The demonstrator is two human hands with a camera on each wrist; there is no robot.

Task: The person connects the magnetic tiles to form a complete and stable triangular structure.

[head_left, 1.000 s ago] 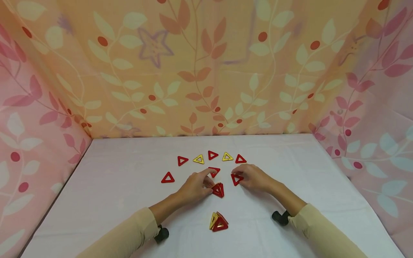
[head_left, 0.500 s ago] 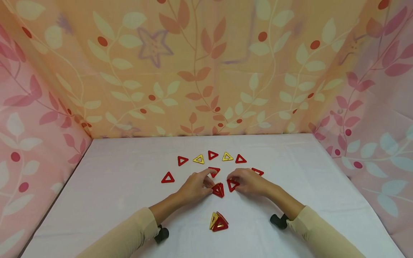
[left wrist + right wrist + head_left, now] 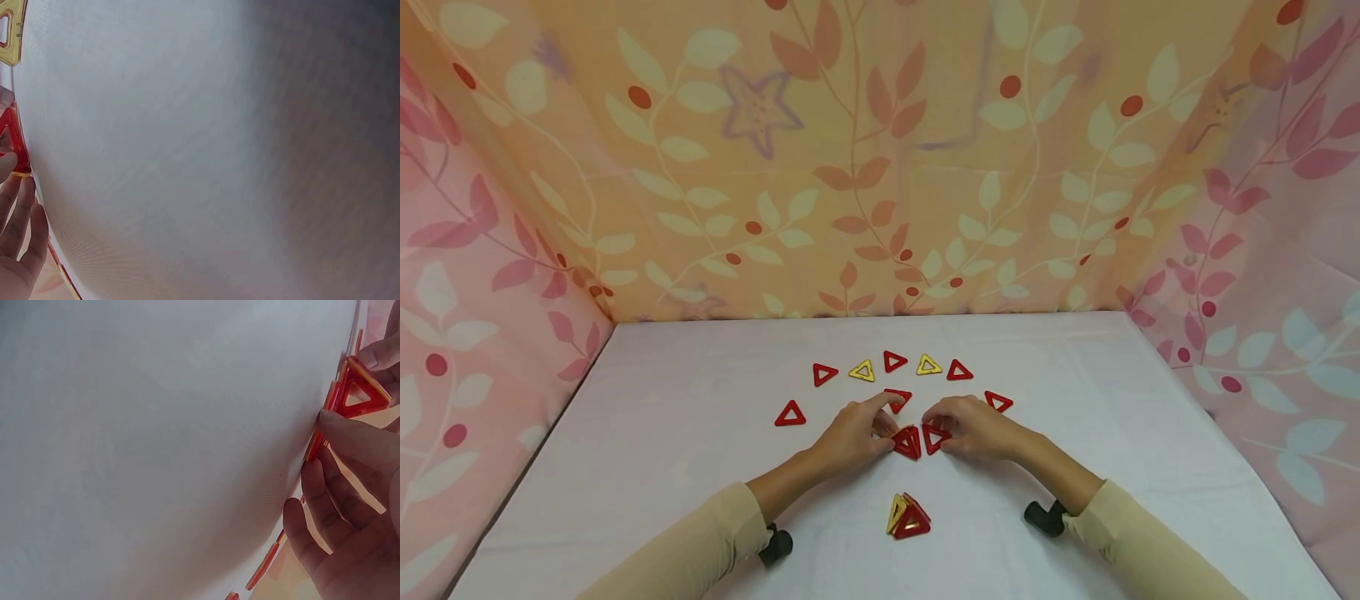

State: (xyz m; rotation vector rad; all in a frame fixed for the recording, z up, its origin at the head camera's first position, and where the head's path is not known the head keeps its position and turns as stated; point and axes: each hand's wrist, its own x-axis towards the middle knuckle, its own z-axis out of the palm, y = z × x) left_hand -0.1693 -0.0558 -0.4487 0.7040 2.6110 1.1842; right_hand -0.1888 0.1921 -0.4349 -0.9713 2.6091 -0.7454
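My left hand (image 3: 886,422) pinches a small upright cluster of red triangles (image 3: 907,442) with thumb and fingers, and its index finger reaches over a flat red triangle (image 3: 898,397). My right hand (image 3: 937,427) pinches a single red triangle (image 3: 934,437) and holds it against the right side of that cluster. The right wrist view shows this red triangle (image 3: 355,395) between my fingertips (image 3: 350,434). In the left wrist view, only the fingers (image 3: 19,234), a red edge (image 3: 12,142) and a yellow triangle (image 3: 10,31) are visible.
Flat triangles lie in an arc behind the hands: red (image 3: 790,413), red (image 3: 823,372), yellow (image 3: 862,370), red (image 3: 894,360), yellow (image 3: 928,364), red (image 3: 958,370), red (image 3: 997,401). A red and yellow pyramid (image 3: 910,516) stands nearer me. Patterned fabric walls enclose the white table (image 3: 662,467).
My right hand slid left with its red triangle until it met the cluster, uncovering a flat red triangle on the right. The left hand stayed put.
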